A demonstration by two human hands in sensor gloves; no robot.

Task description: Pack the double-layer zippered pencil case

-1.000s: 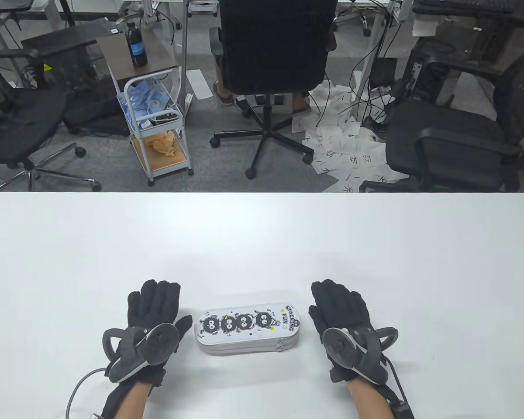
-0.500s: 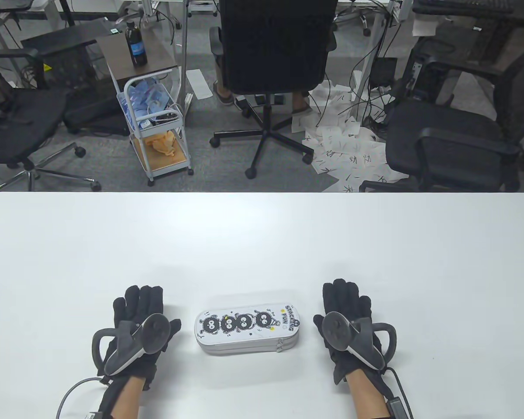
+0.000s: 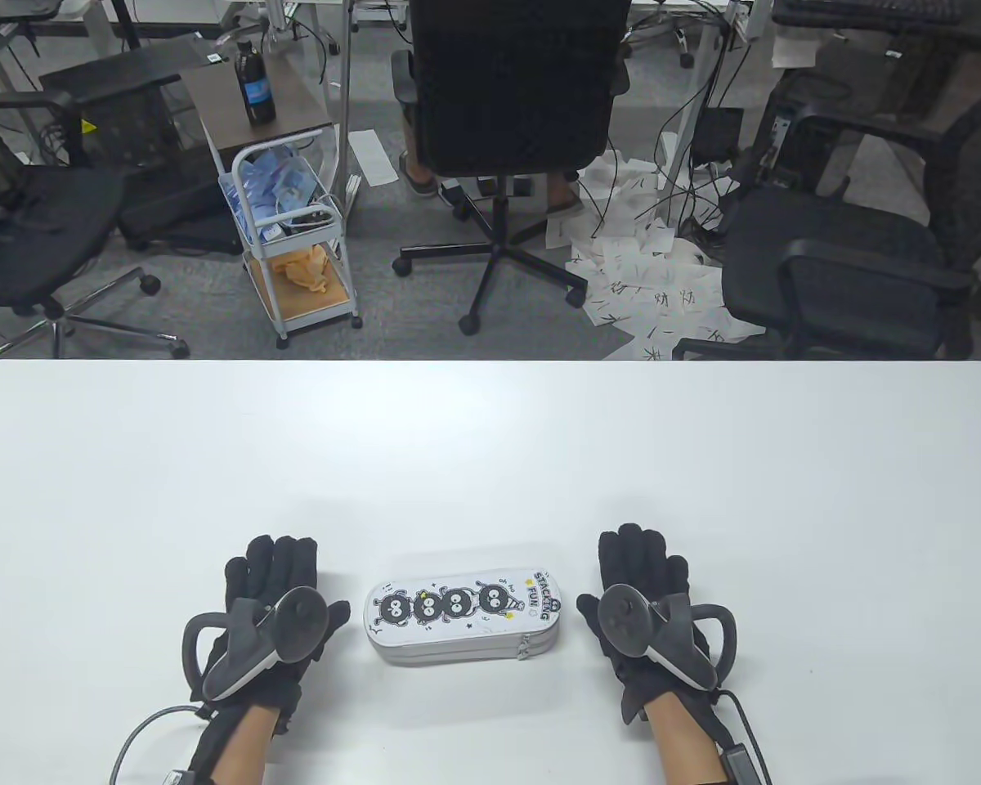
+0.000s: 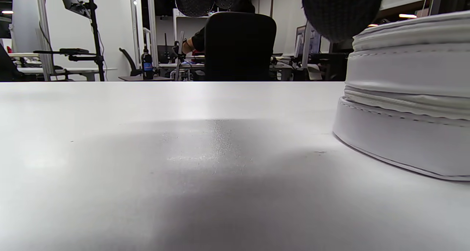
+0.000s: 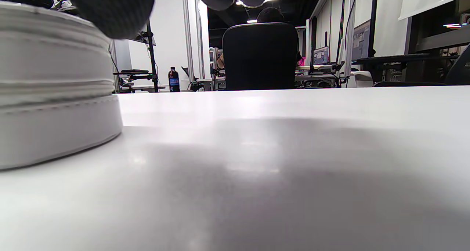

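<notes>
A white zippered pencil case (image 3: 462, 622) with black cartoon figures and "STACKING FUN" on its lid lies closed on the white table (image 3: 490, 441) near the front edge. Its two zipper pulls sit at the front right. My left hand (image 3: 282, 572) lies flat and open on the table just left of the case, holding nothing. My right hand (image 3: 642, 564) lies flat and open just right of it, holding nothing. The case's side wall shows in the left wrist view (image 4: 407, 93) and in the right wrist view (image 5: 55, 89). Neither hand touches the case.
Beyond the table's far edge stand a black office chair (image 3: 511, 90), a white cart (image 3: 294, 237) with a dark bottle (image 3: 255, 86) behind it, more chairs and papers on the floor (image 3: 646, 278).
Both hands drew back from the case's ends and apart, then shifted slightly inward again. The case has not moved.
</notes>
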